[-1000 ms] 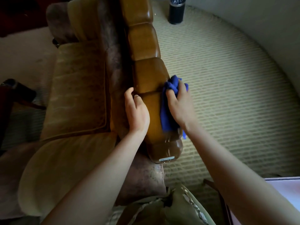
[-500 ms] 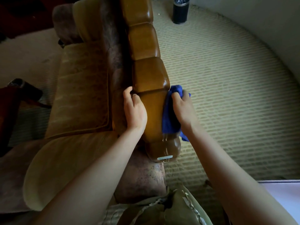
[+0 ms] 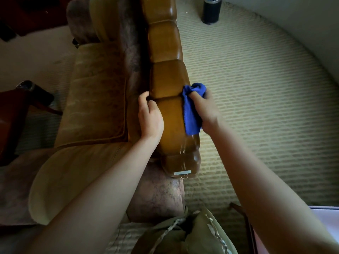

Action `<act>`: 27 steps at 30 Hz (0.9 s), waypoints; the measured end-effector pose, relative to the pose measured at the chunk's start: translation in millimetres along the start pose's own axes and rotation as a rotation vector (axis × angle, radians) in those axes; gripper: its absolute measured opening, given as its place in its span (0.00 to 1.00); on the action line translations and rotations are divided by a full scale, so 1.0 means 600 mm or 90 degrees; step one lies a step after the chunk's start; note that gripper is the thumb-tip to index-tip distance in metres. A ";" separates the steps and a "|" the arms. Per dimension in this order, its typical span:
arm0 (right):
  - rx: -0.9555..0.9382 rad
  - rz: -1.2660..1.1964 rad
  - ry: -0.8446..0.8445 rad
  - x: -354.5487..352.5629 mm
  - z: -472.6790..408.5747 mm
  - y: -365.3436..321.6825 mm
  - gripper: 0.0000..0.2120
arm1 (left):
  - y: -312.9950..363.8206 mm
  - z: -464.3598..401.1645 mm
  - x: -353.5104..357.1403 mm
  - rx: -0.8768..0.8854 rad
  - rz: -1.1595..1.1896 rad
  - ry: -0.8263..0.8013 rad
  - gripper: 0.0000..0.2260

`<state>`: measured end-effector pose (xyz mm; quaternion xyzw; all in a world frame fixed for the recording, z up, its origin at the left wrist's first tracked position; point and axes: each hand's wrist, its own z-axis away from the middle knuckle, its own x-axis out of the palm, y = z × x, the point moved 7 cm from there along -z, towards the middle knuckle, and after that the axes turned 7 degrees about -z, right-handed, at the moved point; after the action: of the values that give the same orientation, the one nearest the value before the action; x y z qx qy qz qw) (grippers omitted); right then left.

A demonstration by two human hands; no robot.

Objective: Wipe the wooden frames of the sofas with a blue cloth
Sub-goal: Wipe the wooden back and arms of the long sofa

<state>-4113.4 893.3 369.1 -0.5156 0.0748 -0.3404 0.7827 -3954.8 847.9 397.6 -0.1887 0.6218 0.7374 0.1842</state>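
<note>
Along the glossy brown wooden armrest, running lengthwise away from us, we are pressing the bunched blue cloth on its right flank, right hand curled around it; left hand is bracing opposite, fingers holding nothing.

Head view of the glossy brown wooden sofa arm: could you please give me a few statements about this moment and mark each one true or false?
1. The right hand holds the crumpled blue cloth against the outer side of the glossy brown wooden sofa arm. True.
2. The left hand also holds a cloth. False: it holds nothing and rests bare on the arm's inner edge.
3. A dark cylindrical container stands on the ribbed beige carpet beyond the sofa. True.
4. The blue cloth lies spread over the tan seat cushion. False: it is bunched in the right hand at the wood.
</note>
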 end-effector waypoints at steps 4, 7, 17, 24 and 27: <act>-0.259 0.585 0.166 0.050 0.036 -0.051 0.26 | 0.002 -0.007 -0.002 0.016 0.019 0.028 0.15; -0.305 0.759 0.096 0.122 0.021 -0.085 0.30 | 0.002 -0.008 -0.002 0.037 0.027 0.043 0.15; -0.049 0.119 -0.047 0.012 -0.027 -0.022 0.21 | -0.006 -0.006 0.002 0.000 0.014 0.015 0.16; -0.301 0.321 0.097 0.018 0.069 -0.020 0.19 | -0.001 -0.002 -0.003 0.005 0.024 0.021 0.16; -0.452 0.588 0.161 0.055 0.096 -0.028 0.23 | -0.002 -0.003 -0.002 0.003 0.046 0.016 0.16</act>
<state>-4069.2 913.0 417.6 -0.6156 0.4933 0.0220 0.6143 -3953.2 846.6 396.6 -0.1748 0.6321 0.7398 0.1503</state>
